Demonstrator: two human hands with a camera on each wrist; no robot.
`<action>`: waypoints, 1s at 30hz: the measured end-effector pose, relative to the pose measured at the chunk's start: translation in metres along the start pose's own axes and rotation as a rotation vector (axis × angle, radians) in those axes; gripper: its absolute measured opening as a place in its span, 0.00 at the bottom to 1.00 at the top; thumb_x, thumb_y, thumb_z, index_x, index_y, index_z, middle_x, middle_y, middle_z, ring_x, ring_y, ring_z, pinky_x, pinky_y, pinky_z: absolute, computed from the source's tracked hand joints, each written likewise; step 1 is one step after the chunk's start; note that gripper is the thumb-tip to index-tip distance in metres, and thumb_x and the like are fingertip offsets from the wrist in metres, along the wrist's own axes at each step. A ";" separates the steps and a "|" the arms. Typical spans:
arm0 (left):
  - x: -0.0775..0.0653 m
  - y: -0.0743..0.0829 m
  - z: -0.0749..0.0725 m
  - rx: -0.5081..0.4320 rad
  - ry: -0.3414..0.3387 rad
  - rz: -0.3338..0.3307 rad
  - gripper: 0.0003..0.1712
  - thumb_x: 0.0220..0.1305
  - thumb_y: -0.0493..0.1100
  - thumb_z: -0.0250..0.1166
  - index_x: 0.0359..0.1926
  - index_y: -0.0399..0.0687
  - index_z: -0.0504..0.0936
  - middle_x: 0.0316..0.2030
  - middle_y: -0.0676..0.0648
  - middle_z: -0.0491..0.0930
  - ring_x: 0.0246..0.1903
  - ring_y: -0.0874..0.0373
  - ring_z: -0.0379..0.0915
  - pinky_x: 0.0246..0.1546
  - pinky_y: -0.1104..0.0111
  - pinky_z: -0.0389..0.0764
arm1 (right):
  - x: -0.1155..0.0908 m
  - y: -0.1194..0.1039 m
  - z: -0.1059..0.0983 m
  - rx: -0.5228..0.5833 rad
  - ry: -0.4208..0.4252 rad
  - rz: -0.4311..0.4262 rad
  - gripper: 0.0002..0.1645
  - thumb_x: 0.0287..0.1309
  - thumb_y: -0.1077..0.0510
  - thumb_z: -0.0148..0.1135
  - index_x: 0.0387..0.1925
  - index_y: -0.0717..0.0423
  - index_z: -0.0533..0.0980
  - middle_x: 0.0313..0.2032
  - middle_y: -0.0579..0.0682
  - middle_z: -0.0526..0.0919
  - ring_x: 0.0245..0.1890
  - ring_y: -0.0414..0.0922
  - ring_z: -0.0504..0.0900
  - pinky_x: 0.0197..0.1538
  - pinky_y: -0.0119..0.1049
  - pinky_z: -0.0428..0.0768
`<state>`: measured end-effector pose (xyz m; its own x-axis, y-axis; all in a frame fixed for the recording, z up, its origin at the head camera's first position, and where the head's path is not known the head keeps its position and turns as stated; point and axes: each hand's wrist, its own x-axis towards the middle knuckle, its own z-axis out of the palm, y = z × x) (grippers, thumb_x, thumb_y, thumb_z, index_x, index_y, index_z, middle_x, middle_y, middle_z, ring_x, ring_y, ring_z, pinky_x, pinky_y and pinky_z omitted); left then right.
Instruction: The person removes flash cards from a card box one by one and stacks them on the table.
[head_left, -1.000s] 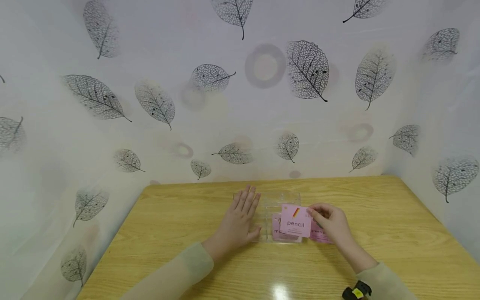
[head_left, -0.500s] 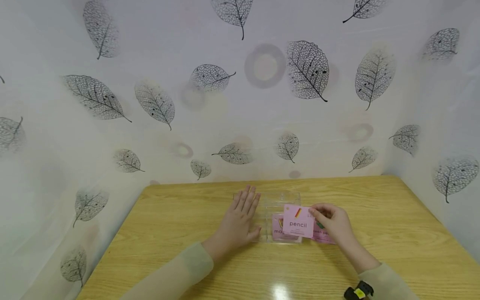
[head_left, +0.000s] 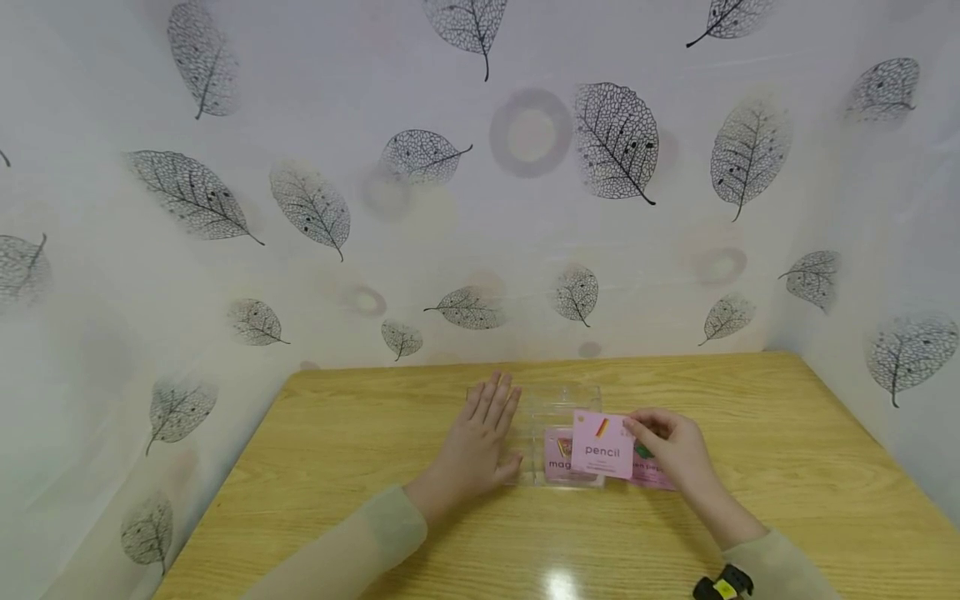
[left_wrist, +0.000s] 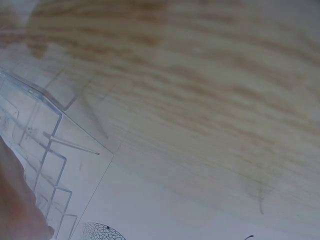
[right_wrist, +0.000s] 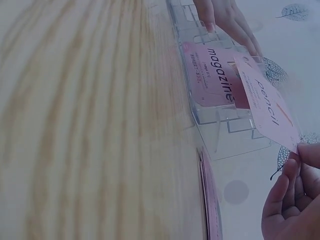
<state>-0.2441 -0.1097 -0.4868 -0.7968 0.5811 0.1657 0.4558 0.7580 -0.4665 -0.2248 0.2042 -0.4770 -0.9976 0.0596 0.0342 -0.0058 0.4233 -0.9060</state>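
Note:
A pink card printed "pencil" [head_left: 602, 446] is pinched at its upper right corner by my right hand [head_left: 675, 446]. It hangs in front of a clear plastic organizer [head_left: 566, 396] with stepped compartments. Inside the organizer stands another pink card printed "magazine" [right_wrist: 212, 75], partly covered by the pencil card in the head view. My left hand [head_left: 480, 442] lies with straight fingers on the organizer's left part. Below the right hand, pink cards [head_left: 652, 475] lie on the table; the top one shows a green picture, its print partly hidden.
The wooden table [head_left: 337, 467] reaches back to a pale curtain [head_left: 465, 225] with leaf prints, which also hangs at both sides. A black strap device [head_left: 723, 583] sits at the right wrist.
My right hand has shifted slightly to the right with the pencil card, uncovering more of the magazine card. The left hand has stayed in place.

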 end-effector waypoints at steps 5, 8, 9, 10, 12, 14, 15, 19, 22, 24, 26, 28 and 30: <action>0.000 0.000 0.002 0.007 0.018 0.001 0.56 0.75 0.73 0.45 0.85 0.39 0.44 0.86 0.35 0.40 0.86 0.40 0.37 0.86 0.52 0.48 | 0.001 0.003 -0.003 -0.015 -0.003 -0.006 0.19 0.72 0.56 0.68 0.53 0.70 0.84 0.42 0.54 0.90 0.33 0.32 0.79 0.35 0.27 0.84; 0.000 0.000 0.003 0.013 0.034 0.004 0.56 0.75 0.73 0.45 0.85 0.39 0.46 0.86 0.35 0.43 0.86 0.40 0.39 0.86 0.52 0.49 | 0.001 0.004 -0.005 -0.029 0.000 -0.008 0.19 0.72 0.56 0.68 0.53 0.70 0.84 0.43 0.55 0.90 0.33 0.31 0.79 0.35 0.27 0.83; 0.000 0.000 0.004 0.017 0.035 0.004 0.56 0.75 0.74 0.45 0.85 0.39 0.45 0.86 0.35 0.44 0.86 0.40 0.39 0.86 0.52 0.49 | 0.000 0.004 -0.005 -0.032 0.002 -0.007 0.19 0.72 0.56 0.68 0.52 0.70 0.84 0.43 0.55 0.90 0.33 0.30 0.79 0.35 0.27 0.83; 0.000 0.000 0.004 0.019 0.033 0.005 0.56 0.75 0.74 0.45 0.85 0.39 0.45 0.86 0.35 0.44 0.86 0.40 0.39 0.86 0.52 0.49 | 0.000 0.004 -0.006 -0.033 0.005 -0.006 0.19 0.72 0.56 0.68 0.52 0.70 0.84 0.43 0.55 0.90 0.33 0.30 0.79 0.35 0.27 0.82; 0.000 0.001 0.004 0.020 0.032 0.006 0.56 0.75 0.74 0.45 0.85 0.39 0.45 0.85 0.35 0.45 0.86 0.40 0.39 0.86 0.53 0.49 | -0.001 0.004 -0.006 -0.031 0.009 -0.009 0.18 0.72 0.57 0.68 0.52 0.70 0.84 0.43 0.56 0.90 0.33 0.30 0.78 0.35 0.26 0.82; 0.000 0.001 0.003 0.019 0.020 0.006 0.56 0.75 0.74 0.44 0.85 0.39 0.44 0.86 0.35 0.43 0.86 0.40 0.38 0.86 0.53 0.49 | -0.001 0.005 -0.007 -0.030 0.013 -0.015 0.18 0.72 0.58 0.68 0.51 0.70 0.84 0.43 0.56 0.90 0.32 0.29 0.78 0.34 0.26 0.81; 0.000 0.001 0.003 0.018 0.012 0.005 0.56 0.75 0.74 0.44 0.86 0.39 0.44 0.86 0.35 0.42 0.86 0.40 0.38 0.86 0.53 0.48 | -0.001 0.006 -0.007 -0.028 0.015 -0.016 0.17 0.72 0.58 0.68 0.51 0.70 0.84 0.43 0.56 0.90 0.32 0.29 0.78 0.34 0.26 0.81; 0.000 0.001 0.002 0.012 0.001 0.004 0.56 0.75 0.73 0.45 0.86 0.39 0.44 0.86 0.35 0.41 0.86 0.40 0.37 0.86 0.52 0.48 | -0.001 0.007 -0.009 -0.032 0.018 -0.007 0.19 0.72 0.57 0.67 0.52 0.70 0.84 0.42 0.54 0.90 0.32 0.30 0.77 0.33 0.26 0.80; 0.000 0.001 0.002 0.011 0.009 0.003 0.56 0.75 0.73 0.45 0.85 0.39 0.45 0.86 0.35 0.44 0.86 0.40 0.39 0.86 0.52 0.49 | 0.000 0.007 -0.011 -0.031 0.017 0.012 0.20 0.73 0.56 0.67 0.54 0.71 0.83 0.41 0.52 0.90 0.32 0.31 0.77 0.33 0.26 0.81; 0.000 0.001 0.002 0.013 0.013 0.003 0.56 0.75 0.73 0.45 0.85 0.39 0.45 0.85 0.35 0.45 0.86 0.40 0.39 0.86 0.52 0.49 | 0.000 0.007 -0.012 -0.026 0.017 0.020 0.21 0.73 0.56 0.66 0.54 0.71 0.83 0.40 0.51 0.89 0.32 0.31 0.78 0.33 0.27 0.82; 0.000 0.000 0.002 0.013 0.013 0.002 0.56 0.75 0.73 0.45 0.85 0.39 0.45 0.85 0.35 0.45 0.86 0.40 0.39 0.86 0.52 0.49 | 0.000 0.007 -0.013 -0.020 0.026 0.012 0.20 0.73 0.57 0.67 0.53 0.72 0.83 0.39 0.51 0.89 0.32 0.32 0.79 0.33 0.28 0.83; 0.000 0.000 0.002 0.013 0.011 0.002 0.56 0.75 0.73 0.45 0.85 0.39 0.45 0.85 0.35 0.46 0.86 0.40 0.39 0.86 0.53 0.50 | -0.001 0.008 -0.013 -0.013 0.034 0.003 0.19 0.73 0.58 0.67 0.53 0.72 0.83 0.38 0.50 0.89 0.32 0.32 0.79 0.32 0.28 0.84; 0.000 0.000 0.002 0.013 0.010 0.002 0.56 0.75 0.73 0.45 0.85 0.39 0.46 0.85 0.35 0.46 0.86 0.40 0.39 0.86 0.53 0.50 | -0.001 0.009 -0.014 -0.014 0.043 -0.003 0.19 0.72 0.58 0.67 0.52 0.72 0.83 0.37 0.49 0.89 0.32 0.32 0.79 0.33 0.28 0.83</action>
<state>-0.2446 -0.1100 -0.4883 -0.7918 0.5857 0.1733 0.4523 0.7529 -0.4780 -0.2226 0.2207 -0.4789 -0.9938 0.0968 0.0548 -0.0071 0.4365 -0.8997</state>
